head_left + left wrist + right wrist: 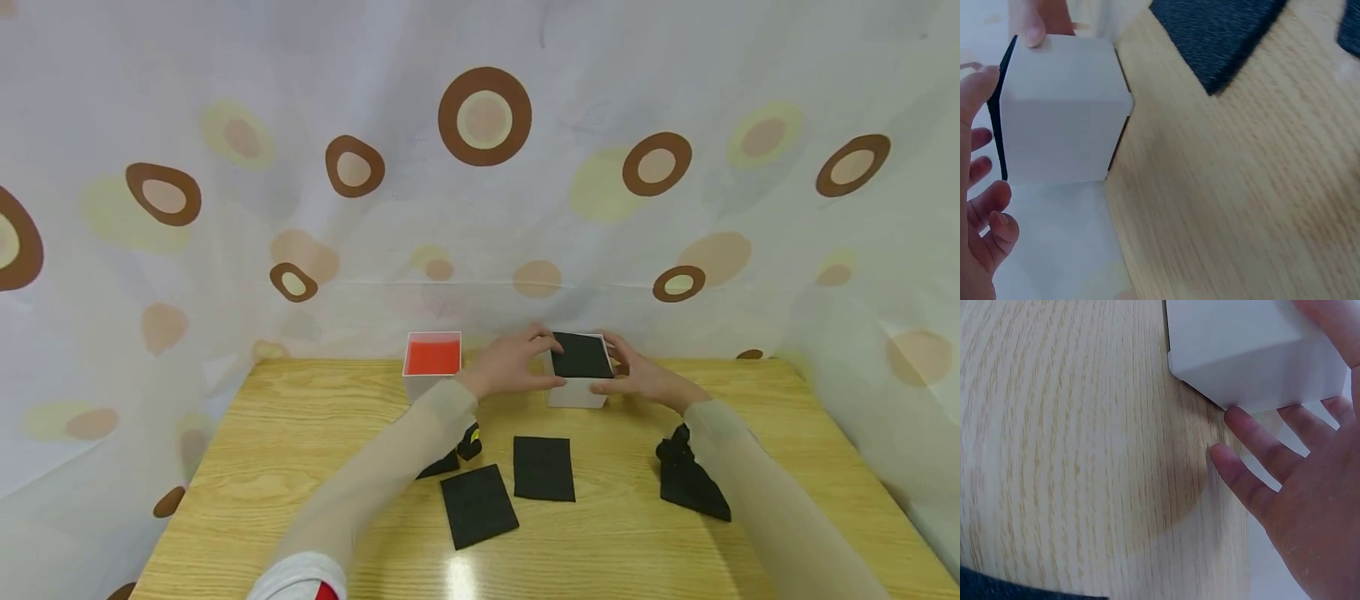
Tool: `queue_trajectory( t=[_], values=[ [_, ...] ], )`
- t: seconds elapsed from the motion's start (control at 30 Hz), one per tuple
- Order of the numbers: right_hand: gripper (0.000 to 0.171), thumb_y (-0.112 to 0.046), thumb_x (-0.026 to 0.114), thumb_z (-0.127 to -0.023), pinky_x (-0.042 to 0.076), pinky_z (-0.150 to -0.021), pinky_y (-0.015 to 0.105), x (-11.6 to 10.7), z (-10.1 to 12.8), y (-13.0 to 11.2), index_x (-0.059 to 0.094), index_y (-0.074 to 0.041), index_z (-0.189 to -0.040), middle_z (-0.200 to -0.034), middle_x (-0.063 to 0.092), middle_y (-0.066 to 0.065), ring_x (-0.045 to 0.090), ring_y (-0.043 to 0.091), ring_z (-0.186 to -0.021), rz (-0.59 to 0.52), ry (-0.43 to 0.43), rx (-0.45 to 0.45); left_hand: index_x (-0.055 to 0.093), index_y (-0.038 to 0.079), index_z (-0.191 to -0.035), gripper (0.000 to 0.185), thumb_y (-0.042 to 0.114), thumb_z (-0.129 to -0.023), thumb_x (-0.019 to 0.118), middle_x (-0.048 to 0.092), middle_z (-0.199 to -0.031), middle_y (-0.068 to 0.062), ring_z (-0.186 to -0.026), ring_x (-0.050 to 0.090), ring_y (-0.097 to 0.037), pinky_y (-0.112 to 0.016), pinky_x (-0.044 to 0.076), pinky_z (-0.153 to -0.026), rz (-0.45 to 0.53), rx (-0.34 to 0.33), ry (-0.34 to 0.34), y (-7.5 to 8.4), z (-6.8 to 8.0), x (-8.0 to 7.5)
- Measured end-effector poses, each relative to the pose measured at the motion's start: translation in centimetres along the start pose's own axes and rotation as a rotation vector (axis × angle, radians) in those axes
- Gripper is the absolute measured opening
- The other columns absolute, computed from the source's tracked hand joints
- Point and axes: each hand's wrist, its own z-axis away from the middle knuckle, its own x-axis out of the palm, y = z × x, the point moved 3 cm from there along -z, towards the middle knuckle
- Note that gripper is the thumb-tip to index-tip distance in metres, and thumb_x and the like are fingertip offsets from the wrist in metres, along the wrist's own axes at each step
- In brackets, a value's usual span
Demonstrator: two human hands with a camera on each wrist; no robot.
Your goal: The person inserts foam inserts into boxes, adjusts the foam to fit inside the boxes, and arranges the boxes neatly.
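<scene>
1. So far, I see one white box (577, 379) standing at the far middle of the tabletop (300, 467), with a black square (581, 356) already lying on its top face. Just beside it, to the left, a second white box (432, 367) shows a red top.

2. My left hand (512, 364) cups the left side of the black-topped box. Its fingers are loosely spread against the wall, a light grasp rather than a clench. The left wrist view shows them along the black edge.

3. My right hand (643, 377) does the same on the right side, fingers fairly straight and resting against the box wall; the right wrist view shows fingertips (1235, 415) down at the box's lower edge.

4. Left to handle, as I judge it: three black sheets (543, 467) lie flat on the near half of the tabletop, and a crumpled black piece (688, 479) sits near my right forearm. Another dark scrap sits partly hidden under my left sleeve.

5. Room: the boxes stand close to the back edge, where the spotted curtain (480, 208) hangs right behind them, so there is little slack rearward. Open wood lies to the left, to the right, and between the sheets and the boxes.
</scene>
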Motion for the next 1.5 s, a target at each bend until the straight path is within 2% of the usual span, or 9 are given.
queue_trajectory(
  t=[0.13, 0.33, 0.43, 0.57, 0.67, 0.83, 1.2, 1.33, 1.5],
  values=[
    [0.106, -0.027, 0.079, -0.094, 0.018, -0.117, 0.075, 0.0, 0.2, 0.1, 0.002, -0.019, -0.167, -0.171, 0.005, 0.027, 0.013, 0.056, -0.153, -0.003, 0.003, -0.002, 0.065, 0.020, -0.139, 0.050, 0.051, -0.101, 0.065, 0.056, -0.143, -0.001, -0.116, 0.064, -0.016, -0.031, 0.053, -0.098, -0.075, 0.062, 0.000, 0.5, 0.3, 0.2],
    [0.106, -0.028, 0.079, -0.094, 0.019, -0.117, 0.074, 0.0, 0.0, 0.3, 0.003, -0.020, -0.167, -0.171, 0.007, 0.027, 0.015, 0.056, -0.153, 0.002, 0.001, -0.009, 0.060, 0.020, -0.149, 0.054, 0.052, -0.105, 0.056, 0.052, -0.156, 0.001, -0.137, 0.056, -0.018, -0.035, 0.050, -0.107, -0.172, 0.070, -0.057, 0.6, 0.3, 0.6],
    [0.104, -0.027, 0.079, -0.094, 0.020, -0.116, 0.075, 0.0, -0.1, 0.4, 0.005, -0.020, -0.167, -0.171, 0.009, 0.027, 0.019, 0.057, -0.151, -0.007, 0.004, -0.013, 0.058, 0.021, -0.151, 0.052, 0.050, -0.108, 0.051, 0.049, -0.160, 0.001, -0.138, 0.055, -0.018, -0.035, 0.051, -0.107, -0.191, 0.071, -0.069, 0.6, 0.2, 0.8],
    [0.105, -0.027, 0.079, -0.095, 0.021, -0.116, 0.074, 0.1, -0.1, 0.4, 0.003, -0.020, -0.167, -0.171, 0.007, 0.027, 0.019, 0.057, -0.151, -0.012, 0.005, -0.013, 0.065, 0.021, -0.144, 0.043, 0.043, -0.109, 0.054, 0.057, -0.151, 0.000, -0.121, 0.066, -0.016, -0.031, 0.057, -0.093, -0.194, 0.112, 0.012, 0.8, 0.4, 1.0],
    [0.106, -0.027, 0.079, -0.095, 0.022, -0.116, 0.074, 0.2, 0.0, 0.3, 0.001, -0.020, -0.167, -0.171, 0.007, 0.028, 0.019, 0.057, -0.151, -0.015, -0.002, -0.017, 0.072, 0.021, -0.134, 0.033, 0.037, -0.107, 0.061, 0.065, -0.136, 0.000, -0.106, 0.070, -0.012, -0.027, 0.058, -0.084, -0.185, 0.181, 0.082, 1.2, 0.7, 1.0],
    [0.101, -0.024, 0.078, -0.095, 0.021, -0.117, 0.074, 0.3, 0.0, 0.2, 0.007, -0.020, -0.166, -0.171, 0.011, 0.025, 0.017, 0.054, -0.153, -0.018, 0.002, -0.040, 0.078, 0.020, -0.123, 0.025, 0.031, -0.104, 0.066, 0.072, -0.120, 0.003, -0.095, 0.072, -0.010, -0.025, 0.058, -0.081, -0.196, 0.253, 0.128, 1.7, 0.9, 0.9],
    [0.102, -0.024, 0.079, -0.094, 0.019, -0.117, 0.074, 0.3, -0.2, 0.0, 0.007, -0.018, -0.166, -0.170, 0.013, 0.027, 0.016, 0.055, -0.153, -0.012, 0.002, -0.041, 0.080, 0.021, -0.120, 0.030, 0.040, -0.105, 0.062, 0.072, -0.122, 0.004, -0.095, 0.073, -0.009, -0.026, 0.059, -0.082, -0.309, 0.232, 0.080, 2.1, 0.6, 0.8],
    [0.102, -0.024, 0.079, -0.094, 0.021, -0.117, 0.074, 0.3, -0.2, 0.2, 0.007, -0.020, -0.166, -0.171, 0.011, 0.026, 0.019, 0.055, -0.152, -0.031, -0.005, -0.022, 0.078, 0.021, -0.125, 0.033, 0.042, -0.104, 0.063, 0.071, -0.128, 0.005, -0.101, 0.072, -0.009, -0.025, 0.058, -0.086, -0.287, 0.226, 0.062, 2.5, 0.3, 0.9],
    [0.103, -0.027, 0.079, -0.095, 0.019, -0.117, 0.075, 0.1, -0.2, 0.4, 0.005, -0.019, -0.166, -0.171, 0.008, 0.027, 0.014, 0.056, -0.153, 0.004, 0.000, -0.023, 0.072, 0.024, -0.136, 0.037, 0.043, -0.106, 0.059, 0.068, -0.136, 0.007, -0.113, 0.070, -0.010, -0.027, 0.057, -0.089, -0.259, 0.218, -0.017, 3.4, -0.7, 0.7]
  ],
)
